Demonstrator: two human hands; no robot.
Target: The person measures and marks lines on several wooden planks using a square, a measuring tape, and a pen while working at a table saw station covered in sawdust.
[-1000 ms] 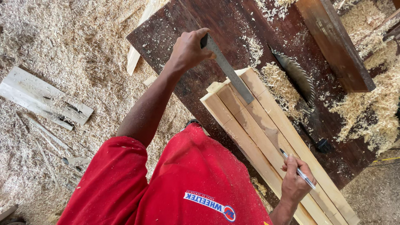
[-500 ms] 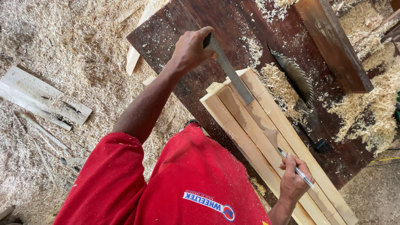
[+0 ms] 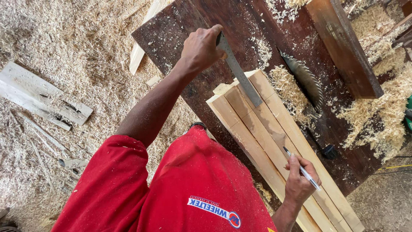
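My left hand (image 3: 201, 48) is shut on the top end of a grey metal ruler (image 3: 241, 76). The ruler's lower end rests slanted across the ends of several pale wooden planks (image 3: 262, 137). These lie side by side on a dark wooden saw table (image 3: 171, 34). At the lower right, my right hand (image 3: 299, 182) holds a pen (image 3: 303, 170) with its tip close over the planks. My red shirt fills the bottom of the view.
A circular saw blade (image 3: 305, 81) sticks up through the table just right of the planks, with sawdust heaped around it. A dark fence board (image 3: 343, 45) lies beyond. Shavings cover the floor, where grey offcut boards (image 3: 43, 96) lie at the left.
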